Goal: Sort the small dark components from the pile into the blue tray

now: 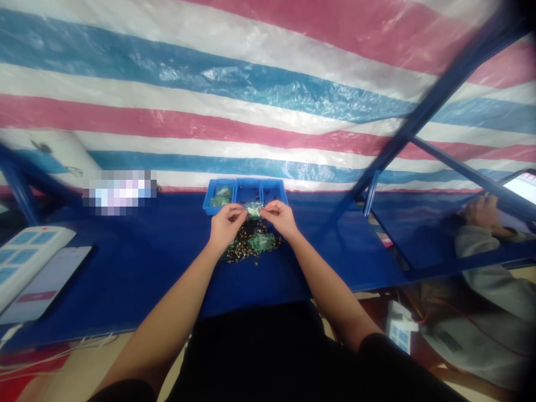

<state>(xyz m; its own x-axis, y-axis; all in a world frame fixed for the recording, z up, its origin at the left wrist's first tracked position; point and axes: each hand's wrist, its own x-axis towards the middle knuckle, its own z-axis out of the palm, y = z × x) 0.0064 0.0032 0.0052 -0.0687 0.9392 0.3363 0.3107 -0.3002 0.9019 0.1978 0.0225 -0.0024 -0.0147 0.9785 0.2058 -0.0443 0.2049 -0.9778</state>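
Observation:
My left hand [227, 225] and my right hand [280, 218] meet above the bench, with their fingertips pinching a small clear plastic bag [253, 210] with something green inside. Just below my hands lies a loose heap of small brass-and-black electronic parts [245, 251], mixed with green-tinted plastic bags [262, 242]. Behind my hands stands a blue divided plastic parts tray [213, 204]. Its left compartment holds green-tinted bags, and the middle one holds small dark parts. My hands hide part of its front.
The blue bench top [138, 268] carries a white power strip [29, 262] and a phone [48, 285] at the left. At the right, a co-worker's hand [481, 211] and grey sleeve [486, 240] lie beyond a blue steel frame [444, 95]. A striped tarpaulin [209, 95] hangs behind.

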